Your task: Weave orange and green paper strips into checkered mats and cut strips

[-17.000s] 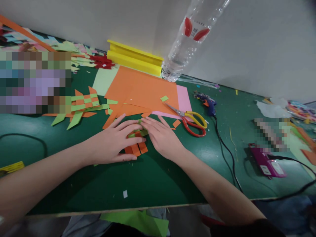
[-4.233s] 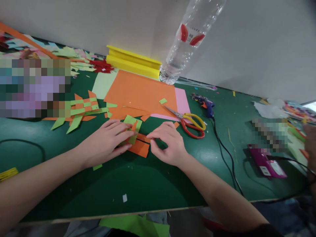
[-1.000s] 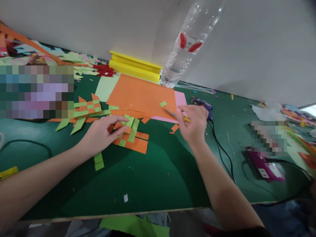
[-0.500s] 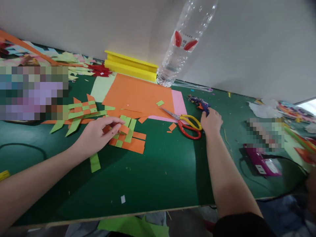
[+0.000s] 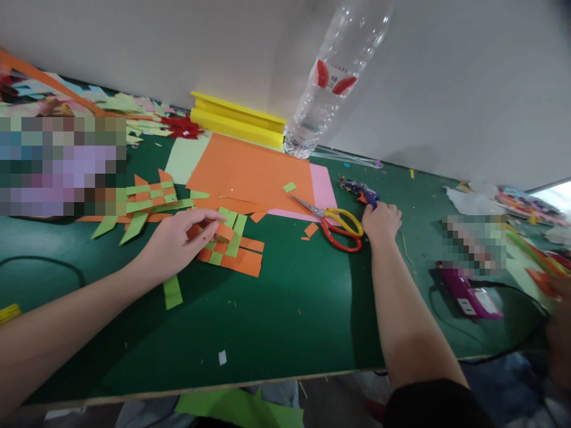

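My left hand (image 5: 181,241) pinches a folded-up orange strip (image 5: 223,230) of a woven orange and green paper piece (image 5: 241,258). That piece lies on the table under my fingers. At the right, my right hand (image 5: 382,223) is closed at the handle of a dark blue glue gun (image 5: 362,190), which rests on the table; the fingertips are partly hidden. Scissors (image 5: 341,230) with one yellow and one red handle lie just left of that hand. A second woven paper piece (image 5: 154,195) with pointed strip ends sits beyond my left hand.
Orange sheets (image 5: 259,169) lie behind the woven piece. A clear plastic bottle (image 5: 319,95) and a yellow folded strip (image 5: 236,122) stand against the wall. A purple power box (image 5: 470,294) with a black cable is at right. Paper scraps (image 5: 129,107) pile up back left.
My right hand has shifted very slightly down from the glue gun's body, its fingers still at the handle. My left hand keeps its pinch on the orange strip.
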### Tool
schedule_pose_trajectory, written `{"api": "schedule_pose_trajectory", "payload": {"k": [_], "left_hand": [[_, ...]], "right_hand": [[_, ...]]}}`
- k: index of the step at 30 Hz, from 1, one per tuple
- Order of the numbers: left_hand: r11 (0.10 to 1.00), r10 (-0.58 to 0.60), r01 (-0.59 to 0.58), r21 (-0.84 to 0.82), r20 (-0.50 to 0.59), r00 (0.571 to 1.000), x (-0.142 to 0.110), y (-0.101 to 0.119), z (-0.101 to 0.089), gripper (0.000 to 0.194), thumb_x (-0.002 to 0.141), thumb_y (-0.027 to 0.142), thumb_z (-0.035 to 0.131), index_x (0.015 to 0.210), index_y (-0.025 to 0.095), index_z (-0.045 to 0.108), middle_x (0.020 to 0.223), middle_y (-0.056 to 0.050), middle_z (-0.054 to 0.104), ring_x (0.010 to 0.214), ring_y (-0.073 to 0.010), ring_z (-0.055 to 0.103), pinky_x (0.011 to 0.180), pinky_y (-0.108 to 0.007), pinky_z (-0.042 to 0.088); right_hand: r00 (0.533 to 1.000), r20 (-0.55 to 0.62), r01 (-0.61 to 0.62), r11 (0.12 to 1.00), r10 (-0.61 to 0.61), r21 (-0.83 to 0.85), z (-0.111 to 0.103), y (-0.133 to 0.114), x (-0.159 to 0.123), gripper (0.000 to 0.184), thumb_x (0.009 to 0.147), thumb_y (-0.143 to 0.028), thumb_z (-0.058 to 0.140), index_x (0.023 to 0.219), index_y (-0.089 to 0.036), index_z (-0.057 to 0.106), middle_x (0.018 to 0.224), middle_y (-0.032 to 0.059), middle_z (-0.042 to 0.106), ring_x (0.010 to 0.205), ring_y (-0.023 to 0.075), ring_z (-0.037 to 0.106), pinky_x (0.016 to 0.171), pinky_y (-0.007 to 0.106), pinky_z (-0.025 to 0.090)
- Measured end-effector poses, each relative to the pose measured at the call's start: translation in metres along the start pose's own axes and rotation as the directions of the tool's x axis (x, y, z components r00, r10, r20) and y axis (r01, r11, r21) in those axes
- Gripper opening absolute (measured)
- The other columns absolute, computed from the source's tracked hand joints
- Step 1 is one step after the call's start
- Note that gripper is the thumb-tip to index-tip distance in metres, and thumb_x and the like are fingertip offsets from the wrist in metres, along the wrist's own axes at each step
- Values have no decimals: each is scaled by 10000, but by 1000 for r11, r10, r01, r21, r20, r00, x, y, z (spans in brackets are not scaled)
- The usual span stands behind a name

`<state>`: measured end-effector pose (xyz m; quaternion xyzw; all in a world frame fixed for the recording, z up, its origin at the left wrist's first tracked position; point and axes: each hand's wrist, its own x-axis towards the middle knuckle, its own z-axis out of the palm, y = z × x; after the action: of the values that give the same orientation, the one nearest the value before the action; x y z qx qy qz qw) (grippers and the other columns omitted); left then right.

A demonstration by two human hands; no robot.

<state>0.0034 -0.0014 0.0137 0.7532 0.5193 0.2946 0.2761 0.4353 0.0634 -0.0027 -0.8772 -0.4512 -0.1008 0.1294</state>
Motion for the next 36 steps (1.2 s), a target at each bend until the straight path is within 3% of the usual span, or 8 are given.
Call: {"api": "schedule_pose_trajectory", "payload": {"k": [9, 12, 14, 17, 21, 25, 29, 36], "left_hand": [[998, -42, 40, -57, -37, 998, 1, 0, 1, 326, 894, 432, 510, 1080, 212, 663, 920, -58, 734, 755, -215, 700, 640, -296, 522], [996, -63, 61, -65, -33, 997, 1, -1, 1, 330, 891, 435, 516, 1092, 214, 655, 916, -57, 734, 748, -218, 708, 642, -304, 523], [994, -76, 73, -77, -30, 997, 1, -3, 1, 328, 893, 437, 518, 1095, 214, 650, 922, -57, 735, 758, -218, 712, 652, -307, 527], [993, -80, 77, -94, -29, 996, 1, -3, 1, 326, 901, 437, 513, 1103, 216, 642, 914, -51, 738, 759, -216, 714, 665, -311, 532], [993, -75, 72, -91, -28, 997, 2, -2, 1, 322, 902, 437, 503, 1086, 214, 644, 888, -47, 740, 743, -219, 718, 640, -308, 525], [992, -70, 67, -104, -26, 997, 2, -2, 0, 326, 903, 432, 503, 1096, 210, 644, 903, -49, 741, 752, -215, 725, 623, -286, 529], [993, -57, 54, -106, -29, 998, 1, -6, 1, 311, 905, 420, 512, 1101, 217, 644, 912, -42, 739, 752, -204, 728, 619, -263, 540], [993, -40, 37, -110, -25, 999, 1, -5, 2, 288, 904, 396, 515, 1084, 217, 651, 880, -31, 735, 690, -176, 710, 630, -252, 549]], "right_hand": [[999, -35, 12, 991, -7, 134, -34, -15, -8, 432, 896, -227, 418, 1288, -86, 534, 1155, 219, 660, 1084, 335, 617, 909, 456, 453], [990, 16, 124, 931, -138, 344, -48, -35, -27, 443, 879, -236, 435, 1289, -95, 525, 894, 135, 719, 975, 296, 667, 892, 431, 473], [960, 77, 208, 870, -269, 448, -55, -49, -43, 432, 862, -241, 440, 1261, -124, 559, 827, 100, 717, 876, 277, 687, 866, 438, 490], [904, 99, 321, 813, -416, 487, -61, -65, -67, 446, 853, -298, 456, 1243, -119, 577, 960, 143, 713, 913, 297, 677, 815, 454, 512], [784, 126, 462, 706, -608, 536, -65, -79, -96, 430, 840, -467, 553, 1129, -159, 634, 1044, 152, 708, 893, 303, 678, 765, 443, 529], [768, 70, 551, 713, -637, 434, -69, -88, -117, 569, 756, -547, 650, 1153, -143, 605, 1094, 174, 688, 937, 336, 669, 763, 474, 531], [740, 2, 624, 688, -673, 371, -69, -92, -128, 476, 793, -440, 618, 1175, -157, 589, 1123, 158, 692, 951, 331, 668, 745, 462, 534], [580, -154, 800, 525, -800, 290, -63, -90, -128, 391, 876, -341, 539, 1199, -127, 590, 1049, 142, 728, 900, 280, 705, 702, 404, 557]]}}
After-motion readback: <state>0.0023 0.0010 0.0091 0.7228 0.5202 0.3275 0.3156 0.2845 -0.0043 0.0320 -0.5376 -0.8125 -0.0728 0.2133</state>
